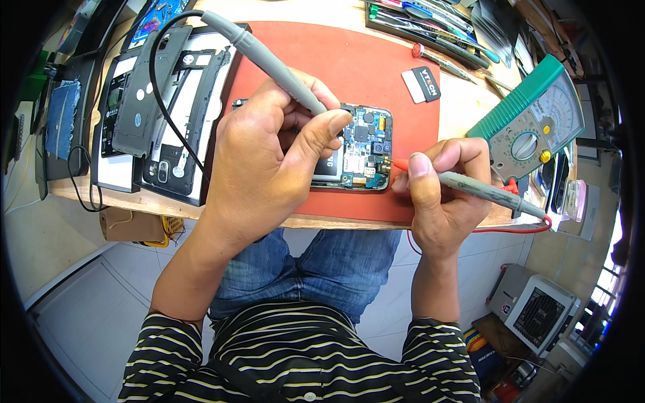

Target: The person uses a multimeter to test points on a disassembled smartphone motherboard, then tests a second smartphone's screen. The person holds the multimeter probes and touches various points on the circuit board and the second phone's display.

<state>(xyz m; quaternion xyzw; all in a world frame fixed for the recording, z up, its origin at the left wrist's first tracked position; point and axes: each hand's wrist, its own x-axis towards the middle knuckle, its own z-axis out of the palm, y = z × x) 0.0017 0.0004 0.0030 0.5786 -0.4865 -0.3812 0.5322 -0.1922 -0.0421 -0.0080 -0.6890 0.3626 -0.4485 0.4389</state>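
Note:
An opened smartphone (366, 144) lies on a red-orange mat (295, 54), its blue circuit board and battery bare. My left hand (269, 148) is closed round a grey test probe (269, 64) with a black cable, over the phone's left part; the hand hides that part and the probe's tip. At the phone's right end, my right hand (447, 191) pinches a second grey test probe (494, 193) with a red cable. Its reddish tip end points at the board's right edge; whether it touches cannot be made out. A green analog multimeter (527, 124) stands beyond my right hand.
Left of the mat, an open box (198, 185) holds phone covers and frames. Pens and tweezers fill a black tray (430, 33) at the back. A screwdriver (443, 62) and a small black-and-white card (421, 85) lie nearby. The black cable (156, 84) loops across the left side.

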